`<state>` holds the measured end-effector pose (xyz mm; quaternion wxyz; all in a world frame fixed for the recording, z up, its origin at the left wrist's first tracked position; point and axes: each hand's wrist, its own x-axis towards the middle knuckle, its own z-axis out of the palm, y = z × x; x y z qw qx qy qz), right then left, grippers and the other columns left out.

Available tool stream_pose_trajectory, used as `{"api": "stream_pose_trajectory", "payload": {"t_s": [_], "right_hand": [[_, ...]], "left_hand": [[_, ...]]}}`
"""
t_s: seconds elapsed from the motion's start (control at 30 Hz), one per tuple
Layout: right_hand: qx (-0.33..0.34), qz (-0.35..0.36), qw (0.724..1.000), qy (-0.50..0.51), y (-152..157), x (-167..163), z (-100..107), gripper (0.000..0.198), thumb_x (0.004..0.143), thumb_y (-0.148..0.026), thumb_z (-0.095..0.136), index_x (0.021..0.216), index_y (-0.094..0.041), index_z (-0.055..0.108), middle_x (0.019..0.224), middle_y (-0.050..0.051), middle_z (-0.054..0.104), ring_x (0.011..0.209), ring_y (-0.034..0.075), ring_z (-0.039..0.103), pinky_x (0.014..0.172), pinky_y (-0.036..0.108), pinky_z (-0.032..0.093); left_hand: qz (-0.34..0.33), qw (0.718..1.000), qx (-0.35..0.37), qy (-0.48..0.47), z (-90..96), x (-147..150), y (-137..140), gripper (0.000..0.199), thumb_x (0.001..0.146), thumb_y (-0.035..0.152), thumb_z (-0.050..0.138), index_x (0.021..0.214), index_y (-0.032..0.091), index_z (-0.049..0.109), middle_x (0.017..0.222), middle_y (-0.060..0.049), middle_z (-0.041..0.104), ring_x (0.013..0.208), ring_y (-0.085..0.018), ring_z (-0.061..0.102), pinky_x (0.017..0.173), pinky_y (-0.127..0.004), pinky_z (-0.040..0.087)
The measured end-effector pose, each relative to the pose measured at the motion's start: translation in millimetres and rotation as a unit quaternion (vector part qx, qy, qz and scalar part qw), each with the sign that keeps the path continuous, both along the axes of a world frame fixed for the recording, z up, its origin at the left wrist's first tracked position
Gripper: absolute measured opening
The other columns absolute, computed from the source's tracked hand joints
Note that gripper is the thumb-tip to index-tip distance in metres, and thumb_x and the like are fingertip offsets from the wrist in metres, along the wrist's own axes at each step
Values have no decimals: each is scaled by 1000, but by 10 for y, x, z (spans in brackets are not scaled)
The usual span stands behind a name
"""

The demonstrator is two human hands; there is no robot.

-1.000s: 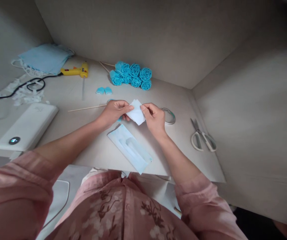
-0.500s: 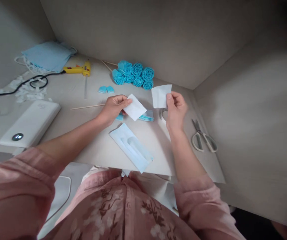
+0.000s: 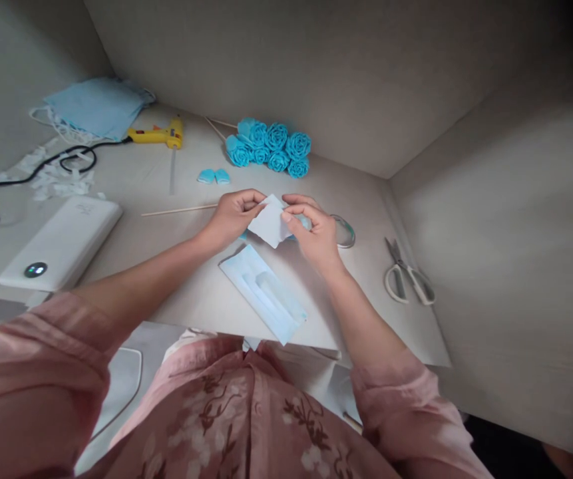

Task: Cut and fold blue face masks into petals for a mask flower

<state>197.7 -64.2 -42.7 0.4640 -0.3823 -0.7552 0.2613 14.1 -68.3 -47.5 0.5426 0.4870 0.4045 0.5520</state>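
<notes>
Between my two hands is a small white fabric square point(image 3: 269, 223), its corners pointing up and down. My left hand point(image 3: 235, 214) pinches its left edge between thumb and fingers. At its right edge, the thumb and fingers of my right hand point(image 3: 315, 233) close on white fabric; whether two squares lie stacked there I cannot tell. Blue pieces show partly behind the hands. A thin wooden stick point(image 3: 179, 210) runs out to the left from behind my left hand. Below the hands a light blue mask piece point(image 3: 263, 293) lies flat on the table.
Blue fabric roses point(image 3: 276, 148) lie at the back, near two small blue pieces point(image 3: 213, 176). A yellow glue gun point(image 3: 159, 136), stacked masks point(image 3: 96, 106), white scraps point(image 3: 56, 173) and a white power bank point(image 3: 61, 243) are leftward. A tape roll point(image 3: 345, 231) and scissors point(image 3: 406, 273) lie rightward.
My right hand has moved left and down, bringing its white square to the one in my left hand. The tape roll shows more fully now.
</notes>
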Motion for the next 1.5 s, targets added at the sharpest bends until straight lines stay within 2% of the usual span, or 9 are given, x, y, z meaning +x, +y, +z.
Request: {"api": "stream_pose_trajectory", "payload": {"t_s": [0.23, 0.37, 0.53, 0.67, 0.83, 1.03, 1.23, 1.37, 1.5], "right_hand": [[-61, -63, 996, 11, -16, -30, -16, 15, 84, -35, 69, 84, -21, 75, 79, -1, 75, 72, 13, 64, 69, 26, 49], [-58, -69, 995, 37, -10, -45, -30, 15, 84, -35, 68, 85, -21, 75, 78, -1, 74, 71, 12, 63, 69, 25, 48], [-61, -48, 996, 53, -3, -43, -53, 14, 84, -34, 68, 87, -22, 75, 84, -1, 76, 79, 14, 68, 76, 28, 52], [-48, -61, 994, 72, 16, 5, -64, 15, 85, -37, 69, 90, -23, 74, 86, -1, 75, 80, 14, 68, 76, 28, 53], [-33, -85, 988, 123, 81, 68, -63, 20, 84, -42, 70, 89, -23, 73, 82, -1, 73, 73, 12, 64, 67, 25, 51], [-45, -96, 983, 152, 106, 73, -74, 26, 82, -48, 72, 90, -23, 72, 80, -1, 71, 72, 13, 63, 65, 26, 51], [-66, -87, 987, 120, 82, 49, -100, 27, 82, -48, 71, 92, -23, 72, 87, 1, 74, 79, 15, 67, 72, 29, 54], [-48, -75, 993, 72, 29, 19, -71, 26, 83, -39, 71, 105, -25, 71, 91, 1, 75, 84, 16, 69, 78, 30, 54], [-20, -65, 997, 23, -30, -7, -46, 30, 85, -37, 70, 113, -27, 68, 91, 0, 76, 83, 16, 69, 83, 31, 53]], "left_hand": [[-29, 999, 17, 1, -4, 14, -7, 44, 62, 50, 85, 76, 14, 65, 67, 1, 67, 60, -9, 58, 58, -20, 44], [-45, 999, 9, 29, 2, 8, -17, 33, 63, 40, 83, 70, 15, 63, 60, 2, 63, 53, -8, 53, 51, -20, 40], [-75, 993, 2, 88, -5, -16, -45, 6, 68, 17, 66, 64, 14, 63, 53, 3, 59, 49, -7, 52, 50, -19, 38], [-75, 990, 0, 118, 18, -18, -58, 4, 69, 13, 64, 65, 14, 63, 55, 2, 61, 50, -7, 54, 51, -18, 41], [-72, 988, 13, 138, 15, -31, -20, 11, 74, 20, 68, 68, 14, 62, 61, 0, 65, 54, -7, 55, 52, -18, 42], [13, 997, 39, 63, -78, -75, 90, 31, 77, 34, 71, 101, 14, 71, 90, -6, 72, 73, -12, 62, 56, -20, 44], [4, 997, 54, 57, -29, -83, 37, 56, 88, 64, 54, 101, 13, 74, 104, -12, 73, 93, -20, 66, 70, -27, 50], [-26, 991, 87, 96, 21, -71, -17, 50, 80, 61, 67, 98, 15, 74, 101, -8, 74, 97, -21, 65, 84, -28, 49], [-25, 991, 81, 100, 17, -60, -21, 43, 73, 55, 76, 88, 15, 73, 87, -5, 72, 81, -16, 63, 76, -26, 48]]}}
